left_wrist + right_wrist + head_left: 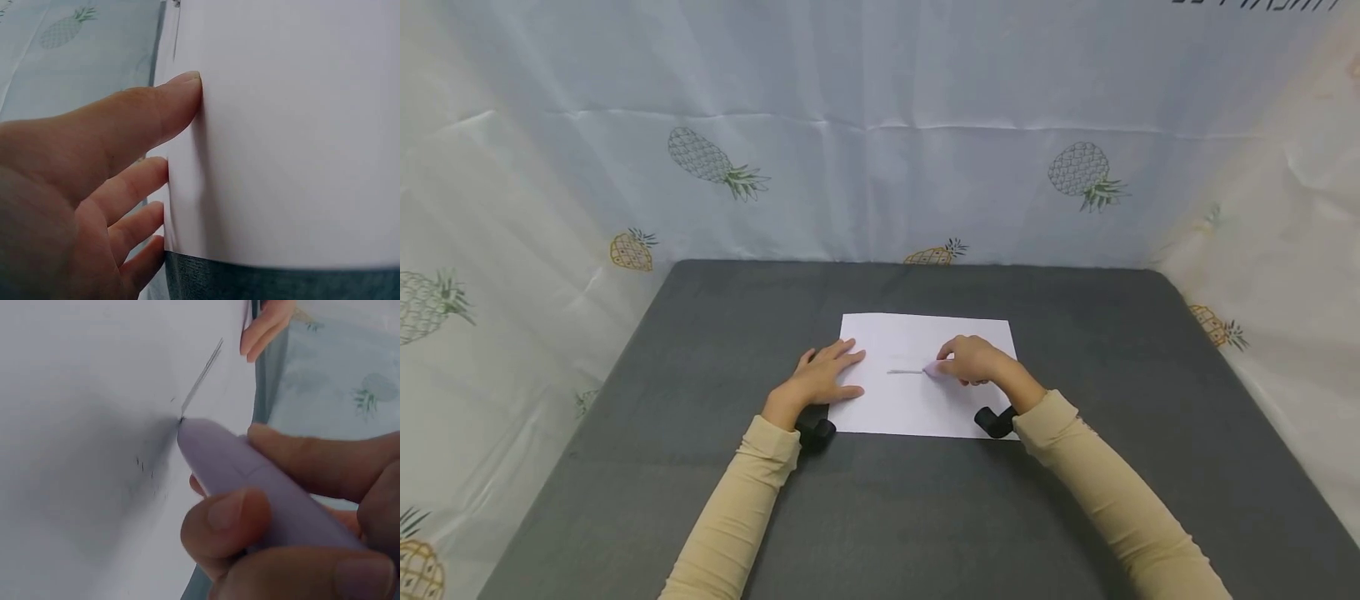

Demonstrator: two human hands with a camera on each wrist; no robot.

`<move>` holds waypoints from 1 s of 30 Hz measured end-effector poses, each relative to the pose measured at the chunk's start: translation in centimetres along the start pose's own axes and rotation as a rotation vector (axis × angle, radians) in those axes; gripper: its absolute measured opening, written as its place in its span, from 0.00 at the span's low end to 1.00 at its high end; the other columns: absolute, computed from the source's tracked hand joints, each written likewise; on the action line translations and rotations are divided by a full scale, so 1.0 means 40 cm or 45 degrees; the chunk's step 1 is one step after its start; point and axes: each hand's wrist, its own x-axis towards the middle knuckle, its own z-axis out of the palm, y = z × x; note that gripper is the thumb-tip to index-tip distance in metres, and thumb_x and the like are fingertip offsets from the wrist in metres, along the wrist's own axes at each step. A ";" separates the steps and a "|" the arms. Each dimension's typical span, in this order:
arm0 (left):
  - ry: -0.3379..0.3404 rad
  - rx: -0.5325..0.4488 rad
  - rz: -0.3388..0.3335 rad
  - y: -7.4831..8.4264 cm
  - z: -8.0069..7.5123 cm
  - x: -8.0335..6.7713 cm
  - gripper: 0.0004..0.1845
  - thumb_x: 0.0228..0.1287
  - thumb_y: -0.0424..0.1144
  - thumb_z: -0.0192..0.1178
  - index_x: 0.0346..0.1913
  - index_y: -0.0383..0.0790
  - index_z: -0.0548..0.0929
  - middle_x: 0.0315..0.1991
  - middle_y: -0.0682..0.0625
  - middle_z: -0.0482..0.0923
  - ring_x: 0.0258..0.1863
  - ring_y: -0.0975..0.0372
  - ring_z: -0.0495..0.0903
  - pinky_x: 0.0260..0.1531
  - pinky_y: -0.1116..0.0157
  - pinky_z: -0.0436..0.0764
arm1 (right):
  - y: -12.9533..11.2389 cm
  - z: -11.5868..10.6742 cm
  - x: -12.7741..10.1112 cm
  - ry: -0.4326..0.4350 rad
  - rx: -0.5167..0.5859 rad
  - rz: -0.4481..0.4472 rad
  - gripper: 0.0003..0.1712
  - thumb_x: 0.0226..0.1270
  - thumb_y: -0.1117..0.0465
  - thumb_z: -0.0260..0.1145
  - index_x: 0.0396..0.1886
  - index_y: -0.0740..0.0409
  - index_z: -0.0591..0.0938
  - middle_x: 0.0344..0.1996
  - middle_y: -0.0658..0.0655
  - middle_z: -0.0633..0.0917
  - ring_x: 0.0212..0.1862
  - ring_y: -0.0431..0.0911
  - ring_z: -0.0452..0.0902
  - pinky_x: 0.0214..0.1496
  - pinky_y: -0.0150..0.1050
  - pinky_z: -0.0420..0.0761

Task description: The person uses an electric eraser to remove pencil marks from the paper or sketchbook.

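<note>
On grey table (700, 500), right hand (973, 360) pinches pen (250, 481), tip leftward on paper (917, 400); left hand (820, 379) presses flat.

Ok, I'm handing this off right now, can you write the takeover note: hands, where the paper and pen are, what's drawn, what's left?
Left hand: flat, straight fingers pressing the left edge of the white paper sheet.
Right hand: pinch grip on the lilac pen, tip touching the paper.
Paper lies mid-table on the dark grey tabletop.
Done: one short straight pencil-grey line, running from the pen tip toward the left hand; a few small specks beside it.
Left: the rest of the sheet carries no marks.
</note>
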 end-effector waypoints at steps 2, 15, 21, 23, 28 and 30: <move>-0.002 -0.002 -0.004 0.000 0.001 0.002 0.36 0.65 0.52 0.59 0.74 0.48 0.61 0.79 0.46 0.49 0.78 0.50 0.49 0.74 0.39 0.44 | 0.000 0.000 -0.002 -0.019 0.002 -0.002 0.23 0.71 0.53 0.58 0.60 0.60 0.77 0.11 0.49 0.72 0.14 0.39 0.62 0.18 0.28 0.63; -0.013 -0.005 -0.014 0.005 0.003 0.006 0.37 0.65 0.52 0.59 0.74 0.48 0.60 0.79 0.46 0.49 0.78 0.49 0.49 0.75 0.39 0.44 | 0.019 0.000 0.003 -0.049 0.024 -0.033 0.23 0.71 0.53 0.59 0.59 0.59 0.78 0.11 0.49 0.72 0.14 0.39 0.61 0.18 0.29 0.63; -0.008 -0.013 -0.011 0.000 -0.003 -0.006 0.36 0.65 0.51 0.59 0.74 0.48 0.61 0.79 0.46 0.49 0.78 0.49 0.49 0.74 0.39 0.44 | 0.024 0.002 0.014 -0.012 0.060 -0.057 0.23 0.71 0.53 0.58 0.59 0.59 0.78 0.11 0.49 0.72 0.13 0.38 0.60 0.18 0.28 0.62; -0.010 -0.020 -0.006 0.000 -0.003 -0.007 0.37 0.65 0.51 0.59 0.74 0.47 0.60 0.79 0.46 0.49 0.78 0.49 0.49 0.74 0.39 0.43 | 0.031 0.002 0.016 -0.051 0.098 -0.066 0.22 0.70 0.53 0.59 0.59 0.60 0.78 0.11 0.49 0.72 0.13 0.38 0.59 0.17 0.28 0.61; -0.009 -0.026 -0.001 0.001 -0.001 -0.002 0.37 0.65 0.51 0.59 0.74 0.47 0.60 0.79 0.46 0.49 0.78 0.49 0.48 0.74 0.38 0.43 | 0.054 -0.001 0.020 -0.090 0.233 -0.100 0.22 0.69 0.54 0.59 0.59 0.59 0.77 0.13 0.50 0.72 0.12 0.38 0.57 0.16 0.29 0.59; -0.008 -0.025 -0.001 0.003 0.000 0.000 0.37 0.65 0.52 0.59 0.74 0.48 0.60 0.79 0.46 0.49 0.79 0.49 0.48 0.74 0.39 0.43 | 0.065 -0.002 0.022 -0.096 0.284 -0.121 0.21 0.69 0.54 0.59 0.60 0.56 0.76 0.14 0.50 0.73 0.12 0.38 0.56 0.17 0.29 0.59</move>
